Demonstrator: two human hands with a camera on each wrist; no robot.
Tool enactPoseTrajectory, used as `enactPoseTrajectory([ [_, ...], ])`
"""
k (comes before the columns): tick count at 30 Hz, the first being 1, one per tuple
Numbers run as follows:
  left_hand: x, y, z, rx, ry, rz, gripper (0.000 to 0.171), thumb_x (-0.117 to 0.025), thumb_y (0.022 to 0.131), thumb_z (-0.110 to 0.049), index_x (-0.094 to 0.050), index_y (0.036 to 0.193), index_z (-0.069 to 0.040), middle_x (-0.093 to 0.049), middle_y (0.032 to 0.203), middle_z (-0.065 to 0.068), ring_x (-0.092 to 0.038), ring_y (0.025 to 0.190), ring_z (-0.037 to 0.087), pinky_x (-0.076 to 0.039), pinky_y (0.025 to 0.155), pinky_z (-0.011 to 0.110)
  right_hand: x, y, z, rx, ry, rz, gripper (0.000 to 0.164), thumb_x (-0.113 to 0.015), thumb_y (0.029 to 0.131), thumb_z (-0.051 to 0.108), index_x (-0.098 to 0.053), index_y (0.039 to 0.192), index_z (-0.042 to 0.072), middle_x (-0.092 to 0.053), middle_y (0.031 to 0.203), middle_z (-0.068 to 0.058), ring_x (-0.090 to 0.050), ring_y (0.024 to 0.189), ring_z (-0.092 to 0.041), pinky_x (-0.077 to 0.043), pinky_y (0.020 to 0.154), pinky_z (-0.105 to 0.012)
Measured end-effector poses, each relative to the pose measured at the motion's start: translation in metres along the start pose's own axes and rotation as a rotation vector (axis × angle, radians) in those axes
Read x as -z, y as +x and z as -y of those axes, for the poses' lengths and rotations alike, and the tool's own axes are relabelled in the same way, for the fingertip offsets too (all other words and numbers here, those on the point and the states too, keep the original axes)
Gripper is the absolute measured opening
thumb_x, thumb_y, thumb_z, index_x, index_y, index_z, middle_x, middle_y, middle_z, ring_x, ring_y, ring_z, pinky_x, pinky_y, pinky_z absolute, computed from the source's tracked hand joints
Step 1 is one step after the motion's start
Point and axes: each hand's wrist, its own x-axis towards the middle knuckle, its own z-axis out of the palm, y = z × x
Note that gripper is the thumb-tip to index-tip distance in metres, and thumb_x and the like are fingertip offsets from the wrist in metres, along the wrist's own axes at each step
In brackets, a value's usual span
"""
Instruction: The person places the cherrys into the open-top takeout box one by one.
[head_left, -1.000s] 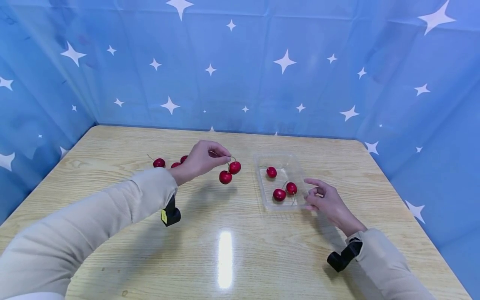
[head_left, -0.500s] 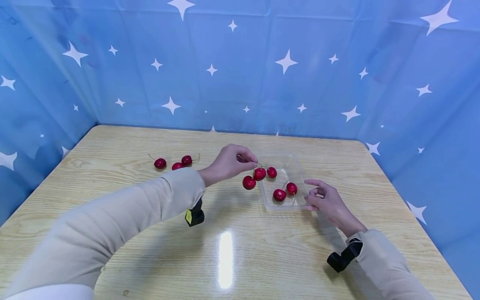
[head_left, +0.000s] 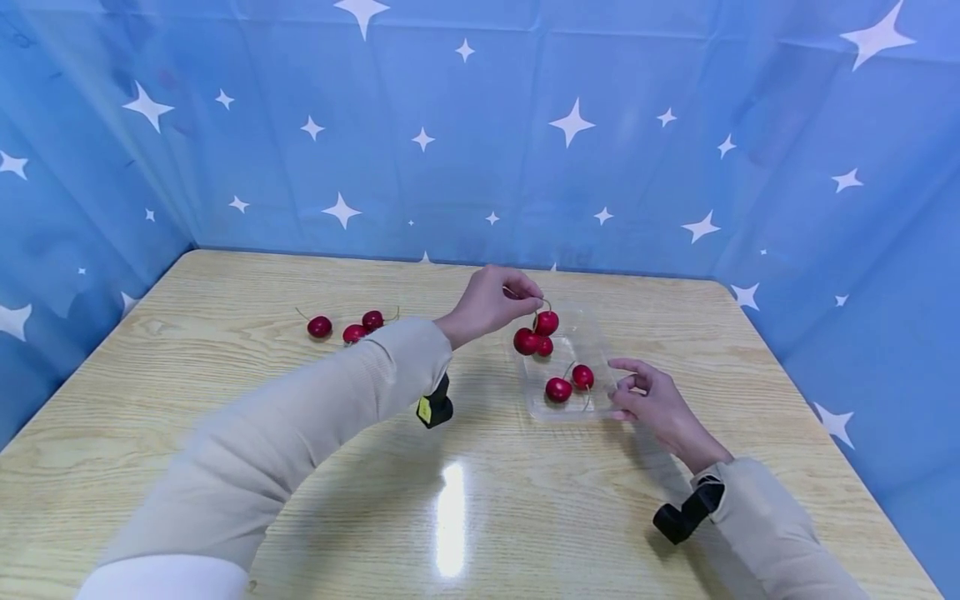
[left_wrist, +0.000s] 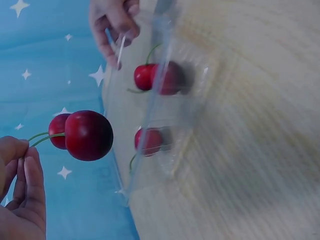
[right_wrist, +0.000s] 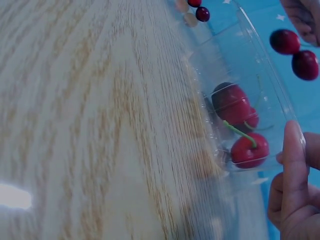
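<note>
My left hand (head_left: 487, 307) pinches the thin green stems of two red cherries (left_wrist: 89, 136), which dangle above the far left part of a clear plastic container (head_left: 531, 393). In the head view the hanging pair partly overlaps one of three cherries (head_left: 558, 389) lying inside. At the container's right side, my right hand (head_left: 662, 412) holds its rim between thumb and fingers, as the right wrist view shows, with a fingertip (right_wrist: 294, 137) along the edge.
Several more cherries (head_left: 319, 327) lie on the wooden table (head_left: 360, 517) at the back left, some close behind my left sleeve (head_left: 322, 425). A blue curtain (head_left: 450, 167) with white stars encloses the table's back and sides.
My left hand has carried the two cherries rightward from the open table, then up and over the container. The right hand and the container have stayed in place.
</note>
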Motion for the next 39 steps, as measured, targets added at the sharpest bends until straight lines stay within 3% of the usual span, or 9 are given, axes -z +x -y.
enactPoseTrajectory([
  [18,-0.014,0.035,-0.012,0.049,-0.057,-0.052,0.010,-0.062,0.083,-0.017,-0.067,0.088,-0.010,-0.062,0.084,0.000,-0.056,0.077,0.012,-0.045,0.065,0.024,0.001,0.001,0.000,-0.006,-0.008,0.004,0.052,-0.049,0.083,-0.007,-0.029,0.131,-0.009,-0.043,0.081,-0.005,-0.056,0.071,-0.007,-0.051,0.062,-0.024],
  [24,-0.025,0.039,-0.008,0.087,-0.114,-0.068,0.007,-0.064,0.081,-0.013,-0.068,0.085,-0.008,-0.062,0.079,0.002,-0.057,0.073,0.013,-0.046,0.063,0.023,0.002,0.000,0.001,-0.010,-0.020,0.003,0.052,-0.048,0.083,-0.008,-0.029,0.132,-0.008,-0.043,0.082,-0.006,-0.056,0.075,-0.008,-0.051,0.061,-0.023],
  [32,-0.045,0.041,0.003,0.185,-0.148,-0.104,0.004,-0.066,0.080,-0.015,-0.068,0.080,-0.011,-0.061,0.074,0.000,-0.056,0.070,0.012,-0.044,0.061,0.025,0.000,0.001,0.000,-0.010,-0.017,0.009,0.053,-0.048,0.083,-0.007,-0.029,0.132,-0.007,-0.042,0.082,-0.006,-0.055,0.072,-0.008,-0.051,0.062,-0.024],
  [39,-0.061,0.040,0.009,0.215,-0.155,-0.079,0.004,-0.066,0.080,-0.015,-0.067,0.080,-0.011,-0.060,0.076,-0.001,-0.056,0.070,0.012,-0.045,0.063,0.024,0.000,0.001,-0.001,-0.024,-0.019,0.000,0.052,-0.049,0.084,-0.005,-0.030,0.132,-0.005,-0.042,0.083,-0.007,-0.053,0.069,-0.008,-0.051,0.062,-0.024],
])
